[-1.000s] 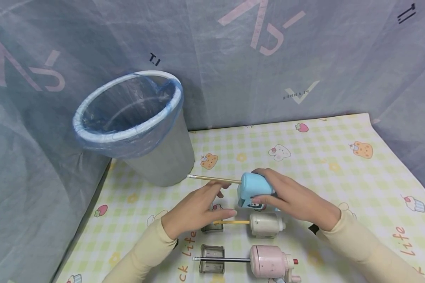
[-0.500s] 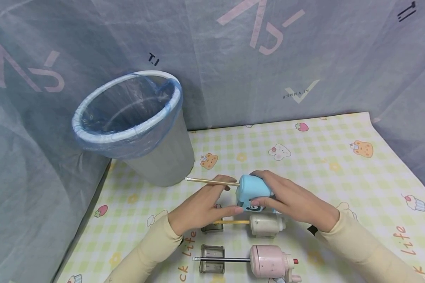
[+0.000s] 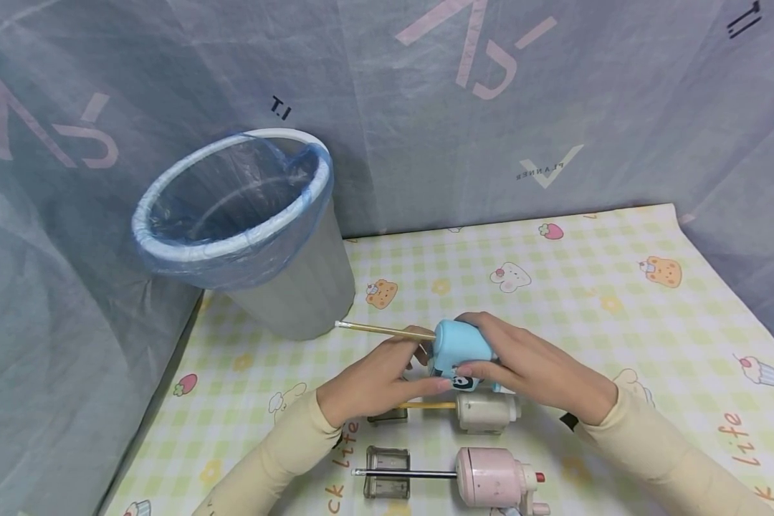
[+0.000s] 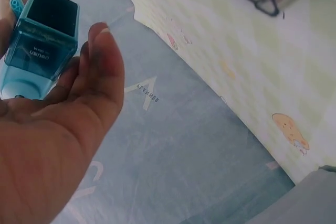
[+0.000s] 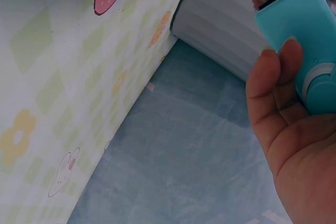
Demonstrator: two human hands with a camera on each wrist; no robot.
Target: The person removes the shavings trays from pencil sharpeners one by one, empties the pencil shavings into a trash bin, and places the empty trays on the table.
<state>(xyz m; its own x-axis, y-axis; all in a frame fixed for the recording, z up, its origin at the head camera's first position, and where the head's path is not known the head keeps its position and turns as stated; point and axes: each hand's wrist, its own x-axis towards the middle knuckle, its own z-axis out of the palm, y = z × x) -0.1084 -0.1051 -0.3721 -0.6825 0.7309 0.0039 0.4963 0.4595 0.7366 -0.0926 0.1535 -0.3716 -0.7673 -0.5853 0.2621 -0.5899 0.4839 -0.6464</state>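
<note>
My right hand grips a light blue pencil sharpener with a panda picture, held up off the table. A gold pencil sticks out of its left end. At that end my left hand has its thumb on the near side and fingers on the far side, around the dark translucent drawer. The left fingertips are partly hidden behind the sharpener. Just below stands a greyish-white sharpener with a yellow pencil in it. In the right wrist view, my right fingers wrap the blue body.
A pink sharpener holding a black pencil stands nearest, with a clear grey drawer at its left. A grey bin with a blue liner rises at the back left. A checked cloth covers the table, with grey fabric behind.
My left hand has moved right, bringing its thumb and fingers onto the blue sharpener's drawer end. The sharpener and gold pencil have dipped slightly in my right hand.
</note>
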